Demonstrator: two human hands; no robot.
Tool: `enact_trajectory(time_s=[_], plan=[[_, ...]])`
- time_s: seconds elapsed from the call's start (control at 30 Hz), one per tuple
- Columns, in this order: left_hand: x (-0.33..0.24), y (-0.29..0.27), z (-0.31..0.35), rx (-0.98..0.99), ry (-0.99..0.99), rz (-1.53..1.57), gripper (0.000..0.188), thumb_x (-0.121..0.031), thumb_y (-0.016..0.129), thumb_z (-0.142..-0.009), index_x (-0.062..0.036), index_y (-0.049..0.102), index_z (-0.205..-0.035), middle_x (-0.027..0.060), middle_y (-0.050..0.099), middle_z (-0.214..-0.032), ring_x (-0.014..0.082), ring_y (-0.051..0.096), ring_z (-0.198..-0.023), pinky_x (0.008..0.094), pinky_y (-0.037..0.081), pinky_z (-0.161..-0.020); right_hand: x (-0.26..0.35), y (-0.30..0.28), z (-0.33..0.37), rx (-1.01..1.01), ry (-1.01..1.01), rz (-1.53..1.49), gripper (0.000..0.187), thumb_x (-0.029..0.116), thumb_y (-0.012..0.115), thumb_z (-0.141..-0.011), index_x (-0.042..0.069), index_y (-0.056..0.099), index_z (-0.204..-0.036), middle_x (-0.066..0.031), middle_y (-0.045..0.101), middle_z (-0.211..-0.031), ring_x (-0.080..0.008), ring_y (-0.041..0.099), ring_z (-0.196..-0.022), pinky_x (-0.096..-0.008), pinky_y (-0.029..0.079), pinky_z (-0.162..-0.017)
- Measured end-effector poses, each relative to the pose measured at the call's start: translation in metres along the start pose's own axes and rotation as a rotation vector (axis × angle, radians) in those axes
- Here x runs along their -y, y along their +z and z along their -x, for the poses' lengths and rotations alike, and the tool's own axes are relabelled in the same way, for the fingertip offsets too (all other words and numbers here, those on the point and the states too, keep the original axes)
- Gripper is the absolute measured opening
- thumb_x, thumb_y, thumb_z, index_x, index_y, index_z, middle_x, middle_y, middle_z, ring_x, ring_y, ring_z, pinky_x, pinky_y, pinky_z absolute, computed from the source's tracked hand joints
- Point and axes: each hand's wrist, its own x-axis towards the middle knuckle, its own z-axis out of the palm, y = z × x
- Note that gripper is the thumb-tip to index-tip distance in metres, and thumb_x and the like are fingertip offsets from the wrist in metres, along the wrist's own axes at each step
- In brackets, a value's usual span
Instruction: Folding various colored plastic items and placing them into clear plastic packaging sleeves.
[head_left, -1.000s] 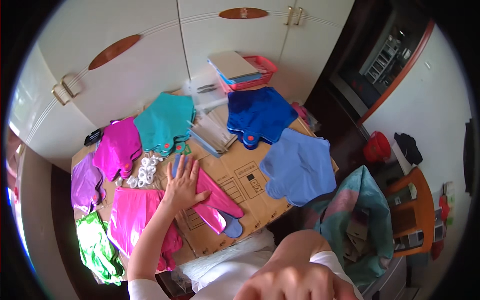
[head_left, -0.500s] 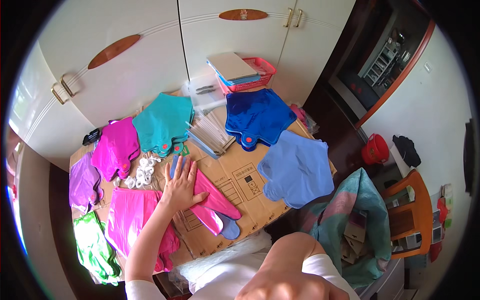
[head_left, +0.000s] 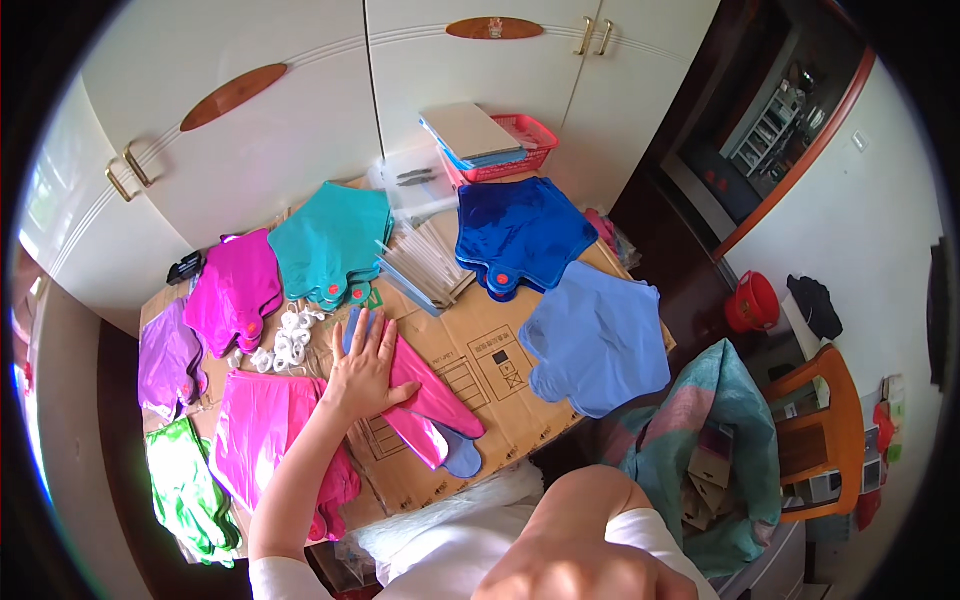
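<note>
My left hand [head_left: 368,372] lies flat, fingers spread, on a folded pink foil balloon [head_left: 432,395] with a blue one [head_left: 462,456] partly under it. Close to the camera at the lower edge is my right hand [head_left: 590,575], knuckles showing and its fingers out of sight. Flat foil balloons lie in stacks around the cardboard-covered table: bright pink [head_left: 265,425], magenta [head_left: 235,290], teal [head_left: 330,235], dark blue [head_left: 522,235] and light blue [head_left: 598,340]. Small white ribbon rolls [head_left: 290,345] sit beyond my left hand.
Purple [head_left: 168,355] and green [head_left: 185,490] balloon stacks lie at the left edge. A holder of thin white sticks [head_left: 428,265] stands mid-table. Behind it are a red basket [head_left: 535,140] and boards [head_left: 470,135]. A woven sack [head_left: 735,400] and wooden chair [head_left: 835,430] stand at the right.
The view has shifted very slightly. My left hand stays pressed on the folded balloon, and my right hand has hardly moved.
</note>
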Motion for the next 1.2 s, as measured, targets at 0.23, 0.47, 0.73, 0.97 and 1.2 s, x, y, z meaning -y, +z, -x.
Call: enact_trajectory(time_s=[0.23,0.47,0.73,0.97,1.2], plan=[[0.007,0.02,-0.001,-0.052,0.013,-0.061,0.094,-0.066,0.046,-0.08,-0.0012,0.028,-0.146,0.0182,0.024,-0.153,0.0344,0.01,-0.145,0.064,0.005,-0.11,-0.035,-0.065,0.087,-0.301,0.898,1.448,0.027,0.025,0.06,-0.089,0.0,0.056,-0.095,-0.0153,0.058,-0.1,-0.0315,0.056,-0.089,-0.0419,0.046,-0.082],[0.003,0.007,0.001,-0.077,0.024,-0.016,0.084,-0.06,0.043,-0.086,-0.001,0.031,-0.144,0.0187,0.028,-0.151,0.0349,0.013,-0.144,0.0628,0.009,-0.11,-0.074,-0.084,0.189,0.031,1.232,2.011,0.053,0.022,0.058,-0.088,-0.015,0.045,-0.124,-0.03,0.043,-0.133,-0.0403,0.038,-0.13,-0.0436,0.032,-0.11],[0.007,-0.001,0.008,-0.103,-0.113,-0.016,0.075,-0.055,0.044,-0.089,-0.0061,0.03,-0.145,0.0168,0.023,-0.153,0.0372,0.013,-0.143,0.0625,0.014,-0.109,-0.071,-0.073,0.198,0.012,1.182,2.058,0.05,0.019,0.056,-0.088,-0.01,0.047,-0.127,-0.0332,0.042,-0.134,-0.0447,0.035,-0.131,-0.0495,0.031,-0.109],[-0.006,-0.012,0.045,-0.24,-0.605,0.855,0.09,-0.016,0.071,-0.078,0.0092,0.014,-0.143,0.0285,0.033,-0.133,0.0318,0.05,-0.113,0.0432,0.047,-0.091,-0.072,-0.074,0.197,0.014,1.18,2.09,0.045,0.018,0.054,-0.087,-0.011,0.052,-0.122,-0.0331,0.047,-0.129,-0.0438,0.039,-0.129,-0.0495,0.032,-0.108],[-0.009,-0.023,0.045,-0.084,-0.875,1.256,0.074,-0.02,0.074,-0.077,0.0115,0.035,-0.131,0.0173,0.061,-0.101,0.0213,0.064,-0.078,0.0319,0.054,-0.07,-0.071,-0.072,0.191,0.0,1.143,2.113,0.042,0.016,0.051,-0.088,-0.011,0.055,-0.12,-0.0286,0.051,-0.128,-0.0414,0.042,-0.128,-0.0476,0.033,-0.108]])
